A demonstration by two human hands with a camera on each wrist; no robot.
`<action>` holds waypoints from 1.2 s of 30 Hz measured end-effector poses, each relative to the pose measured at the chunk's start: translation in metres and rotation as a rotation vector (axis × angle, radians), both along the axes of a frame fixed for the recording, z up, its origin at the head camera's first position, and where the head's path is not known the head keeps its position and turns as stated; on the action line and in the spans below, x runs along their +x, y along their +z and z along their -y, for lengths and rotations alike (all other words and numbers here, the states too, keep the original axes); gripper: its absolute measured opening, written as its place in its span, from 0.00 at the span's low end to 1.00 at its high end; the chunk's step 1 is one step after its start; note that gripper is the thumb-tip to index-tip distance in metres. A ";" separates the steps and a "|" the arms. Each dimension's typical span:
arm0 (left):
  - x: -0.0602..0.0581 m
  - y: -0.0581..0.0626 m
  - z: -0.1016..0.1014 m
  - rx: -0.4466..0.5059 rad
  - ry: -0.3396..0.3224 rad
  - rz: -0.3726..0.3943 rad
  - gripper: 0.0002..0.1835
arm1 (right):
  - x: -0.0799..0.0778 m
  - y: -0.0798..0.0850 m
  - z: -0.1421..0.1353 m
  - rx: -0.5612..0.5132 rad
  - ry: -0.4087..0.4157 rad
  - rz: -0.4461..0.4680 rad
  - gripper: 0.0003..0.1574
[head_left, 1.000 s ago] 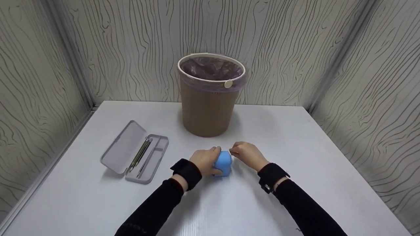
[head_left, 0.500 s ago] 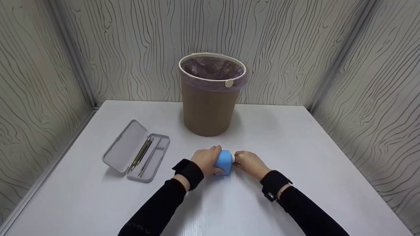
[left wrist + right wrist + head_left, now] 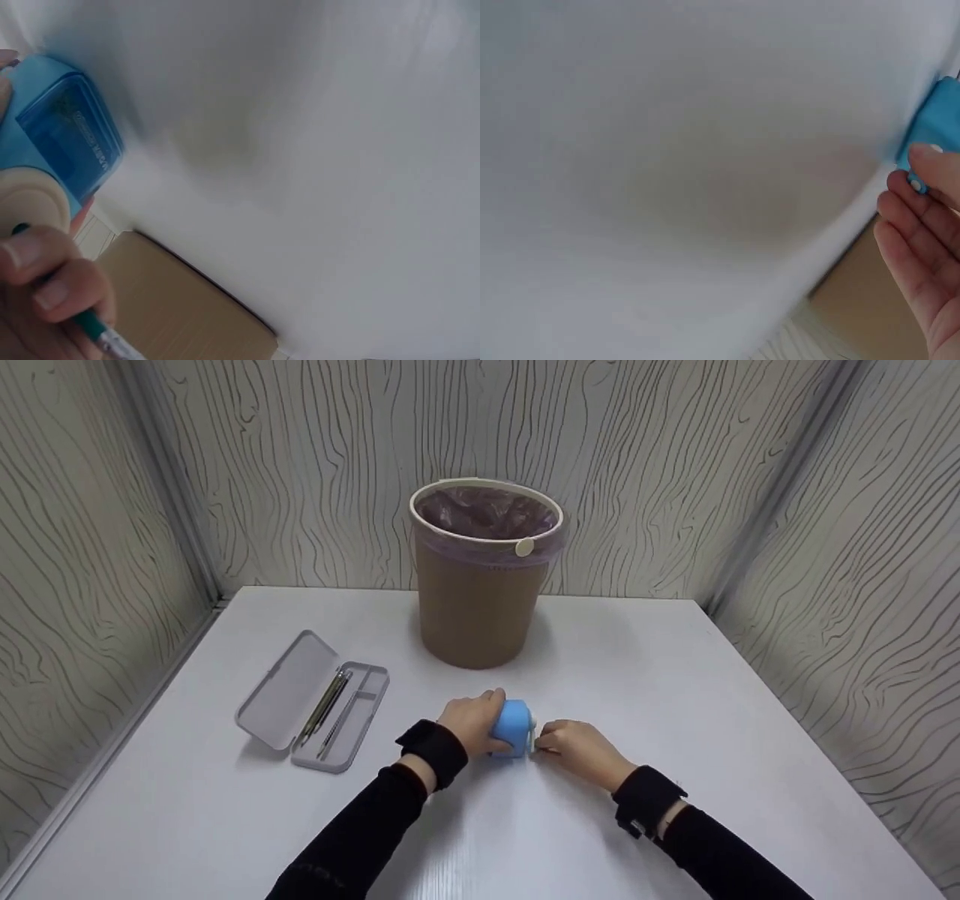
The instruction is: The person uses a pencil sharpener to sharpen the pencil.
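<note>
A blue pencil sharpener (image 3: 511,729) with a clear blue shavings window rests on the white table. My left hand (image 3: 472,726) grips it from the left side. In the left wrist view, curled fingers (image 3: 60,281) also hold a green pencil (image 3: 90,322), its silver metal end outward and its other end at the sharpener's round cream face (image 3: 34,199). The head view hides the pencil behind the hand. On the sharpener's right side, my right hand (image 3: 581,750) pinches the crank knob (image 3: 917,184) between thumb and forefinger.
An open grey pencil case (image 3: 360,720) lies to the left, several pencils (image 3: 324,709) inside. Behind the hands stands a brown bin (image 3: 476,607) with a purple liner. Wood-grain panels (image 3: 330,472) enclose the table's back and sides.
My right hand has swung down toward the table's front and slightly right with the crank. The left hand and sharpener stay in nearly the same place.
</note>
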State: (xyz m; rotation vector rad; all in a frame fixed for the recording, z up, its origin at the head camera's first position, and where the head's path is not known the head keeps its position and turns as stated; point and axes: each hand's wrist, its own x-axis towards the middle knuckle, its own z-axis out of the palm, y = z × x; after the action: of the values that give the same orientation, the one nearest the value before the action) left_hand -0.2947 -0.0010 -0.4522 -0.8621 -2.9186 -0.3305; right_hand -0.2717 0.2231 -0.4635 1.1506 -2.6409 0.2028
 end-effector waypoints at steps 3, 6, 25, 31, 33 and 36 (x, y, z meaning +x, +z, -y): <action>0.001 0.000 -0.001 -0.012 0.001 -0.013 0.40 | 0.011 0.010 -0.004 -0.005 0.016 -0.008 0.03; 0.003 0.001 -0.003 -0.035 0.005 -0.033 0.42 | 0.017 0.020 -0.006 -0.001 0.008 -0.016 0.03; -0.001 0.006 -0.003 -0.118 -0.017 0.010 0.43 | 0.012 0.048 -0.008 0.067 0.052 -0.123 0.04; -0.003 0.006 -0.003 -0.114 -0.040 -0.019 0.43 | 0.007 0.056 -0.008 0.073 0.037 -0.161 0.03; -0.003 0.005 -0.003 -0.122 -0.050 -0.037 0.43 | 0.005 0.058 -0.008 0.085 0.034 -0.174 0.03; -0.004 0.004 -0.003 -0.133 -0.052 -0.052 0.41 | -0.002 0.060 -0.005 0.085 0.025 -0.194 0.03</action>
State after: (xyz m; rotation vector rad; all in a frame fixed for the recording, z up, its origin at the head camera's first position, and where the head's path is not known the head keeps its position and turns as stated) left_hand -0.2988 0.0017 -0.4485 -0.9498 -2.9015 -0.1162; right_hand -0.2733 0.2283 -0.4032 1.1669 -2.4868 -0.0157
